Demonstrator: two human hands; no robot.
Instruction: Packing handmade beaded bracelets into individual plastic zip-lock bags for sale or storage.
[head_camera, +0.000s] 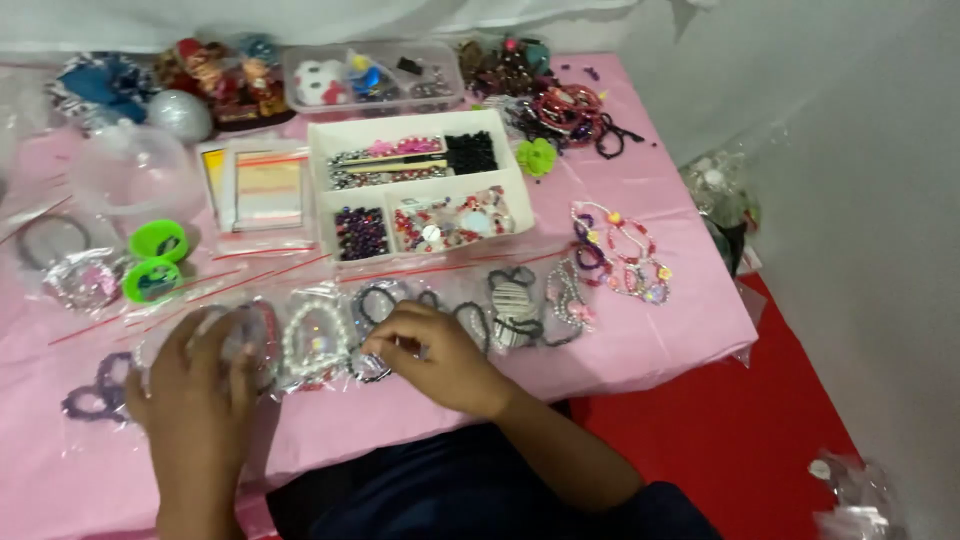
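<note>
I am laying out bagged bracelets in a row along the near edge of a pink tabletop (640, 340). Judging by the row, I am partway through arranging them, and the next move calls for a light touch, since the clear bags look slippery and overlap one another.

My left hand (195, 385) lies flat, fingers spread wide, pressing down on a clear bag with a bracelet (250, 335) at the left of the row; it grips nothing. My right hand (435, 355) is curled narrow, fingertips pinched at a dark beaded bracelet (372, 368) just beside the white pearl bracelet (315, 340). Whether the fingers actually close on it I cannot tell.

Farther back stands a white divided tray of beads (420, 185), with two green round containers (155, 260) to its left and loose colourful bracelets (625, 250) to its right.
</note>
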